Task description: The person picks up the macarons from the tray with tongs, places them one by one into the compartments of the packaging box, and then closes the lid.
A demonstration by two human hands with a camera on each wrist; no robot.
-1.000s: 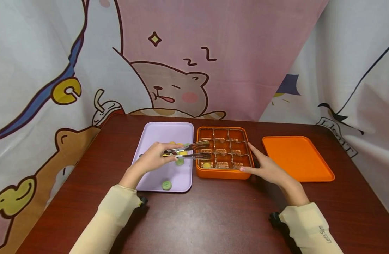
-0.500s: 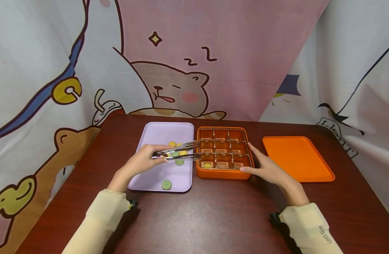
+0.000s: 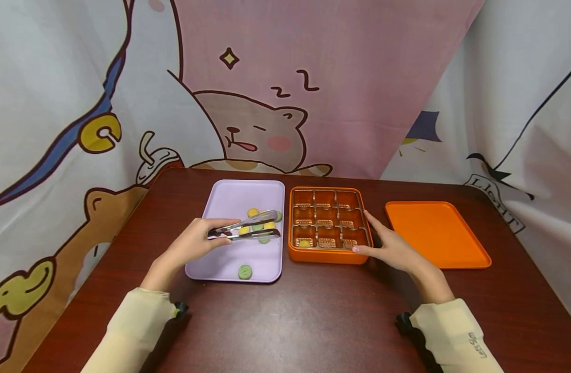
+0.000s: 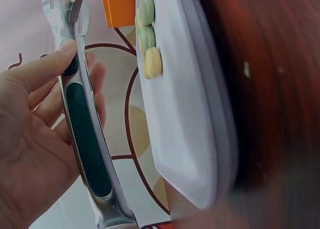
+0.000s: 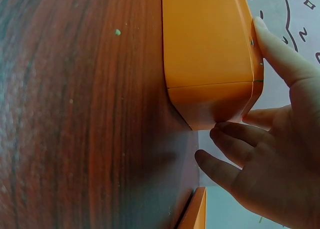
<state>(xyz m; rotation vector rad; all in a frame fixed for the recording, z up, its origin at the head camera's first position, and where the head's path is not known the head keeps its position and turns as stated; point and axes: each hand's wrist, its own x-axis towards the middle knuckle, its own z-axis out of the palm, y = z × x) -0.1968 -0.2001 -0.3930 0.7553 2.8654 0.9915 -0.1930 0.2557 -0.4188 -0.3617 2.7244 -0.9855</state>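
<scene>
— Left hand (image 3: pixel 192 243) had its grip curled round the tongs (image 3: pixel 245 228), thumb on the dark handle, tips poised over the sweets (image 3: pixel 259 226) clustered on the lilac tray (image 3: pixel 229 259). Nothing showed between the tips.

— And the right hand (image 3: pixel 391 247)?

— Fingers straight, thumb and forefinger bracing the near right corner of the orange box (image 3: pixel 329 255) so it sat steady on the worktop (image 3: pixel 294 321). One yellow sweet (image 3: pixel 305 242) lay in its near left compartment; the lid (image 3: pixel 434 233) sat apart, to the right.
</scene>
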